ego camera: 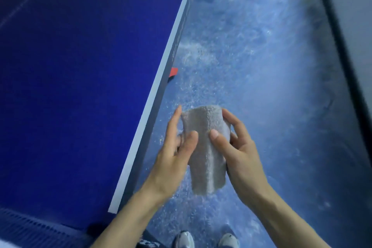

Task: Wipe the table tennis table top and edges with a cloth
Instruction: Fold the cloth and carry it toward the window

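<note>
Head view looks down on a grey terry cloth (205,147), folded into a thick strip and held in the air to the right of the table, over the floor and not touching the table. Both hands grip it from either side: the left hand (175,159) pinches its left edge, thumb on the near face and index finger stretched up along the side, while the other fingers are hidden behind the fabric. The right hand (239,151) pinches the right edge, thumb pressed on the near face and fingers curled round the back, their tips partly hidden.

Left of the hands lies the blue table tennis table (80,86), with its white edge line (161,70) running diagonally from near to far and its dark side rim below that line. A small red tag (173,72) sticks out from the rim; printing on the rim is too blurred to read. At the near left, the net (30,225) is cut off by the frame. The mottled blue floor (251,56) fills the right, and two sneakers (207,239) show at the bottom edge, cropped.
</note>
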